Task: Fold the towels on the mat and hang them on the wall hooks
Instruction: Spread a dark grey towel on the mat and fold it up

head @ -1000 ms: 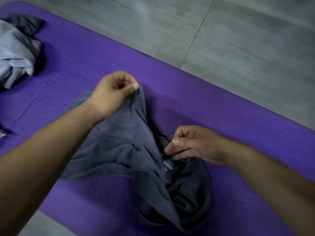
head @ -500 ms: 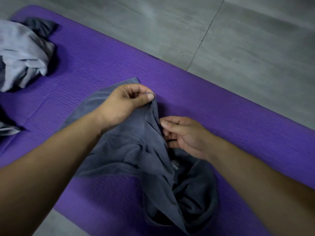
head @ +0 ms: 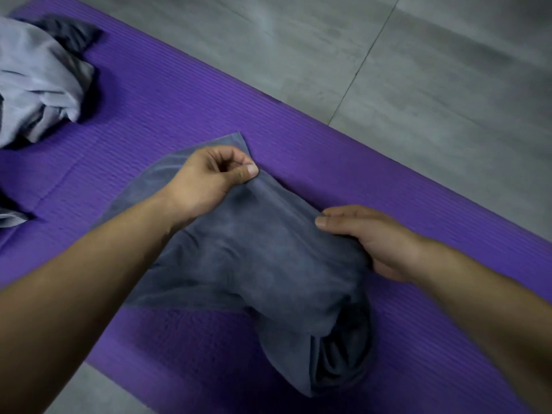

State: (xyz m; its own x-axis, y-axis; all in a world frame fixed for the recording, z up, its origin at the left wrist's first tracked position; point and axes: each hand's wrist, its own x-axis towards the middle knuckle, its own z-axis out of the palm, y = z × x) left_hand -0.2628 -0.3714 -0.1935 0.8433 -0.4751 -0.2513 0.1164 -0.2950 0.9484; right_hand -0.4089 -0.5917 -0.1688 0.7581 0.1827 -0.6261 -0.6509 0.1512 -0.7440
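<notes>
A dark grey towel (head: 268, 258) lies rumpled on the purple mat (head: 358, 180), with one flat corner pointing away from me and a bunched end near the mat's front edge. My left hand (head: 209, 180) pinches the towel's upper edge between thumb and curled fingers. My right hand (head: 373, 240) grips the same edge farther right, thumb on top and fingers tucked under the cloth. The edge runs taut between both hands.
A crumpled light grey towel (head: 38, 82) lies at the mat's far left, with a darker cloth (head: 71, 31) behind it. Another cloth scrap (head: 12, 216) shows at the left edge. Grey tiled floor (head: 418, 70) surrounds the mat.
My right hand moved from the towel's middle out to the right along the edge and took hold. The edge between the hands is now stretched out and lower on the mat.
</notes>
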